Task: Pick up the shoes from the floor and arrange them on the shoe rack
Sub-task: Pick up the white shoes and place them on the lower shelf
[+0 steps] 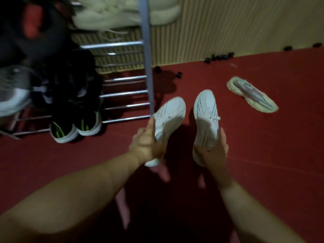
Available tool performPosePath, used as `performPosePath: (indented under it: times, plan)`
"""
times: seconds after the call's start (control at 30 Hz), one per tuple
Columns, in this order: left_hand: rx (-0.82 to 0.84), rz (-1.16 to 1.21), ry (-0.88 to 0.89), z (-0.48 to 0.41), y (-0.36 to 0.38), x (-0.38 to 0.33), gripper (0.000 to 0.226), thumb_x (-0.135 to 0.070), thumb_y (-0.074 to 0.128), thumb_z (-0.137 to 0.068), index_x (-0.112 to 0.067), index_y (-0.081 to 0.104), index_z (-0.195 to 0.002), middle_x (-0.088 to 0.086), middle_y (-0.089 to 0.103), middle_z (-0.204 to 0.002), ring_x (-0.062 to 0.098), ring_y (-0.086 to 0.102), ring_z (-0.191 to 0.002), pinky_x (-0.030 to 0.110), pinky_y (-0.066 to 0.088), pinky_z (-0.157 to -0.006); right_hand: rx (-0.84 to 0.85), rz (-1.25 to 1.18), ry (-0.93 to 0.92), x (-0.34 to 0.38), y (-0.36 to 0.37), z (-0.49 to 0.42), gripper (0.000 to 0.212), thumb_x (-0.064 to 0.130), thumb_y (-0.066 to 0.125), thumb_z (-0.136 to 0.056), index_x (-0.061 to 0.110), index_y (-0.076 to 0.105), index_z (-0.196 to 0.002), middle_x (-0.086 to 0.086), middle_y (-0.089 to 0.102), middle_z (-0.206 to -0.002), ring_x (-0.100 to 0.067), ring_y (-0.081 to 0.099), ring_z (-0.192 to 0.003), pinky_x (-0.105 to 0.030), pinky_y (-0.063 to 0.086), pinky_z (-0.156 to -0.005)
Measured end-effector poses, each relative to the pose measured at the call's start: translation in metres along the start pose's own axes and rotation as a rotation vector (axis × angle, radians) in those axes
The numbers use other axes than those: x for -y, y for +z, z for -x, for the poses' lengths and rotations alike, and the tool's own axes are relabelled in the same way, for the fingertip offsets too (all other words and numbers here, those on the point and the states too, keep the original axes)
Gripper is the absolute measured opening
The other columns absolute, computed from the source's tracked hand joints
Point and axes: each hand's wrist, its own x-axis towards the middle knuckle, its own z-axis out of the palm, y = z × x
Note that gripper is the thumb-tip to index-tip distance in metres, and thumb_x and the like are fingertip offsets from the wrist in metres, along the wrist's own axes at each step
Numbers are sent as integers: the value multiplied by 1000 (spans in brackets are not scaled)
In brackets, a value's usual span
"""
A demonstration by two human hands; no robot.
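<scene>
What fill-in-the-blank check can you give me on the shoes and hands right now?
The left hand grips one sneaker and the right hand grips the other sneaker, both ____.
A third shoe lies on the ____ floor to the right.
The black pair by the rack has ____ stripes.
Missing: white; red; green.

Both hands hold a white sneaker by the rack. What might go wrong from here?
1. The left white sneaker hangs close to the rack's upright post and may knock it going in.
2. The shelves are spaced bars; a sneaker set down crooked might tip through.
3. With the left hand full and the right hand gripping the right white sneaker, the beige shoe on the floor could be stepped on.
</scene>
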Motion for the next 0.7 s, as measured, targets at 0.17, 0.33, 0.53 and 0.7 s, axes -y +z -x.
performPosePath:
  times: [0.17, 0.33, 0.53, 0.7]
  plan:
    - [-11, -75, 116, 5, -42, 90, 77, -55, 47, -77, -33, 13, -143, 13, 47, -124, 39, 48, -115, 52, 42, -96, 77, 89, 86, 28, 44, 33, 102, 21, 80, -71, 26, 15, -150, -16, 34, -145, -34, 36, -133, -39, 31, -109]
    - [-29, -32, 123, 10, -66, 143, 75, -54, 47, -73, -40, 7, -136, 12, 53, -124, 36, 54, -113, 50, 45, -91, 77, 146, 126, 59, 66, 76, 101, 19, 82, -68, 26, 20, -147, -15, 36, -143, -32, 37, -132, -43, 32, -111]
    - [-14, 253, -79, -6, -61, 166, 111, -35, 68, -65, -27, -4, -148, 12, 50, -130, 36, 50, -119, 44, 45, -94, 167, 202, 108, 63, 106, 116, 97, 19, 82, -67, 30, 24, -145, -12, 36, -138, -29, 39, -129, -38, 34, -108]
    - [-109, 318, -186, -30, -55, 156, 98, -54, 53, -74, -28, -5, -148, 18, 44, -136, 37, 48, -120, 43, 40, -94, 255, 288, -9, 69, 132, 110, 94, 27, 79, -70, 31, 22, -145, -10, 39, -136, -29, 37, -128, -32, 31, -103]
